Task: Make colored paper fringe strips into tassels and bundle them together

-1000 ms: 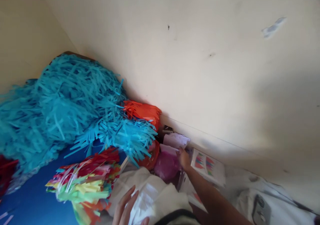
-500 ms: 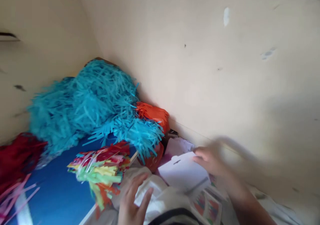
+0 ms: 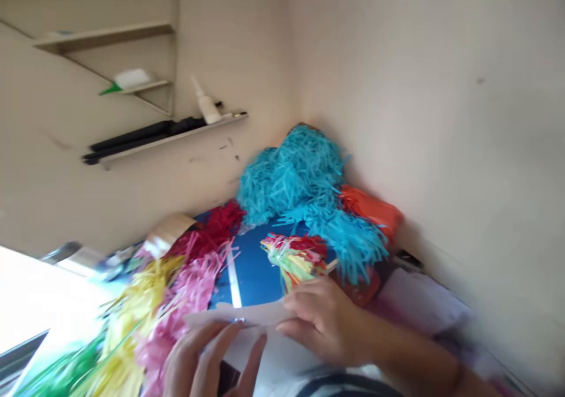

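My right hand point(image 3: 324, 320) is closed on a white cut-out sheet of card point(image 3: 247, 314), which it holds nearly edge-on in front of me. My left hand point(image 3: 207, 362) is below it with fingers spread, the fingertips touching the sheet's near edge. Behind the sheet lie heaps of fringed paper: a small multicoloured bundle point(image 3: 293, 256), a big turquoise heap point(image 3: 304, 179) in the corner, an orange one point(image 3: 373, 209), red fringe point(image 3: 216, 229), pink fringe point(image 3: 189, 291) and yellow fringe point(image 3: 132, 303). They rest on a blue mat point(image 3: 253, 267).
A roll of tape point(image 3: 165, 235) lies behind the pink fringe. Wall shelves at the upper left carry a white glue bottle point(image 3: 203, 102) and dark long items point(image 3: 132, 138). White papers point(image 3: 419, 297) lie along the right wall. Green fringe point(image 3: 57, 373) sits at the bottom left.
The view has swung left, and shelves and more fringe have come into sight. My right hand has brought the white sheet from the pile by the wall to the front; my left hand has come up to it.
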The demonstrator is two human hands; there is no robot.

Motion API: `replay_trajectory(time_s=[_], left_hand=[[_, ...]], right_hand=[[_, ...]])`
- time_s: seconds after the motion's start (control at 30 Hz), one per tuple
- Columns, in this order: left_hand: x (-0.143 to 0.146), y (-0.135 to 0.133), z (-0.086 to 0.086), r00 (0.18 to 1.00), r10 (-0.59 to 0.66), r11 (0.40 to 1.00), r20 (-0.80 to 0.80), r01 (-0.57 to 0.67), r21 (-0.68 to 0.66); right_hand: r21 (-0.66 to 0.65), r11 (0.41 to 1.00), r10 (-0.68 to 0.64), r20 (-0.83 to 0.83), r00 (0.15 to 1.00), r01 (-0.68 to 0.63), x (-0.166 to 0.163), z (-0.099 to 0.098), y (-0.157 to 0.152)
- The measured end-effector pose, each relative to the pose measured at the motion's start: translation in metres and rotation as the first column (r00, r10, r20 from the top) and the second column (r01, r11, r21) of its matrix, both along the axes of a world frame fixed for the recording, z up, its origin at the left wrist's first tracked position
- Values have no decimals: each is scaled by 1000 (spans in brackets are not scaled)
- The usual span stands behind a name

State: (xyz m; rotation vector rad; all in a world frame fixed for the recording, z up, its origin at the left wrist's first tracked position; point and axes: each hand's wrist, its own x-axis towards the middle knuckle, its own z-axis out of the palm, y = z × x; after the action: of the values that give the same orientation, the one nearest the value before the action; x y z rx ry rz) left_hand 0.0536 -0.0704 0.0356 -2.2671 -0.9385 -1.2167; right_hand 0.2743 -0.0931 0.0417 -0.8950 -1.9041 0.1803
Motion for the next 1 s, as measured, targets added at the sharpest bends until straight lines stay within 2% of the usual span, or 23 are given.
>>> replay_trajectory(time_s=[0.07, 0.17, 0.27, 0.33, 0.4, 0.47, 0.57, 0.63, 0.83, 1.0], left_hand=[[-20, 0, -3, 996, 49, 989, -77, -59, -134], [-38, 0, -9, 989, 122, 933, -87, -144, -330], [-46, 1, -9, 989, 124, 884, -76, -145, -443], [-49, 2, -5, 991, 107, 844, -74, -130, -520], [-51, 4, -1, 993, 81, 802, -85, -116, -586], [-52, 6, 3, 995, 53, 758, -90, -99, -644], [-54, 10, 8, 997, 49, 671, -62, -79, -737], [-55, 13, 11, 998, 47, 591, -35, -56, -805], [-55, 23, 18, 995, -65, 358, 69, 88, -929], [-62, 30, 10, 990, -16, 225, 138, 138, -965]], right_hand=[[-56, 998, 1, -62, 998, -4, -23, -20, 14], [-161, 987, -9, -135, 991, -14, -50, -48, 28], [-230, 973, -55, -165, 985, 15, -66, -65, 33], [-220, 974, -94, -165, 982, 56, -71, -73, 34], [-153, 982, -132, -168, 977, 107, -74, -78, 35], [-30, 990, -139, -184, 973, 136, -76, -81, 35], [146, 983, -87, -146, 985, 109, -78, -81, 35], [196, 977, -60, -100, 993, 79, -80, -77, 35], [146, 987, -53, -101, 993, 68, -82, -73, 32], [96, 989, -100, -107, 989, 111, -85, -87, 33]])
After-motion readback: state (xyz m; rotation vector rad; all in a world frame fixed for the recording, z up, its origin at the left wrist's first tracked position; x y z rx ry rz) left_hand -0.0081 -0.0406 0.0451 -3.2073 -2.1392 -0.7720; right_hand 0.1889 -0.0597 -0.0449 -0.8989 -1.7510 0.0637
